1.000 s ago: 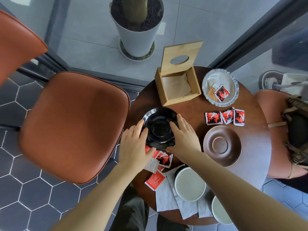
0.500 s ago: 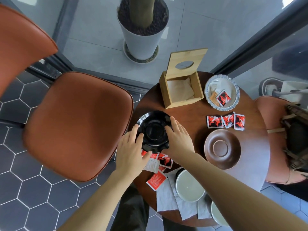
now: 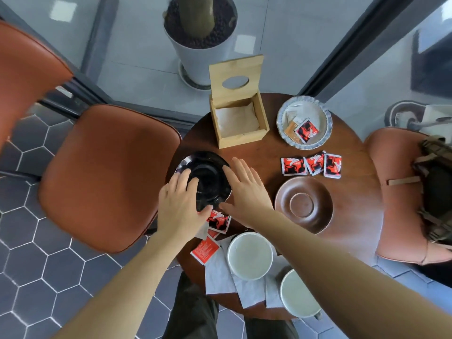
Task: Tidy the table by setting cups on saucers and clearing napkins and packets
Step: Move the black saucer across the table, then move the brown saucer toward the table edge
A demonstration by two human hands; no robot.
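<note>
A black saucer (image 3: 204,171) lies at the left edge of the round wooden table (image 3: 352,192). My left hand (image 3: 179,204) and my right hand (image 3: 244,189) flank it, with straight fingers touching its rim. A brown saucer (image 3: 303,204) sits to the right. Two white cups (image 3: 249,255) (image 3: 297,293) stand on white napkins (image 3: 220,275) near the front edge. Red packets (image 3: 219,222) lie just below my hands, one more (image 3: 205,249) lies beside the napkins, and three (image 3: 310,165) lie above the brown saucer.
A wooden napkin box (image 3: 238,121) with its lid up stands at the back. A blue-rimmed dish (image 3: 304,122) beside it holds packets. Brown chairs (image 3: 105,177) (image 3: 401,192) stand left and right, the right one carrying a bag. A white planter (image 3: 200,45) is behind glass.
The black saucer has slid a little to the left between my hands, toward the table's edge. Both hands moved with it, and the camera view shifted.
</note>
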